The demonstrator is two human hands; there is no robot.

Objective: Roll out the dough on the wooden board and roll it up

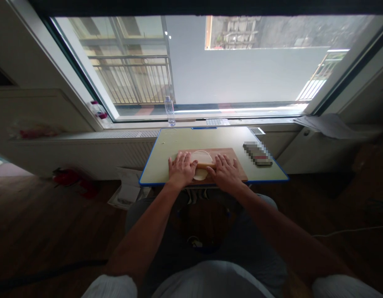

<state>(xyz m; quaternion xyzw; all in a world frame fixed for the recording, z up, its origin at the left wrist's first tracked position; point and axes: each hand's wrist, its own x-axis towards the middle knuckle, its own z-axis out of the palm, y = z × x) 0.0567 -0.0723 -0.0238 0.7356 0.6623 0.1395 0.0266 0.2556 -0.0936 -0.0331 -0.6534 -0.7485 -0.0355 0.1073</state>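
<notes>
On a brown wooden cutting board (222, 152), a pale, thin round sheet of what looks like dough (201, 156) lies flat. Across its middle runs a light wooden rolling pin (204, 165). My left hand (182, 167) covers the pin's left end, fingers spread forward over it and thumb pointing inward. The right end is under my right hand (225, 169), held the same way, with the thumb on the near side. Both palms hide the ends of the pin. Part of the round sheet shows on the near side, between my thumbs.
The board rests on a small pale table (169, 147) with a blue edge. A pixelated dark object (258, 154) lies on its right side. Behind stand a clear bottle (169, 111) and a window sill. A red fire extinguisher (72, 180) is at the left on the floor.
</notes>
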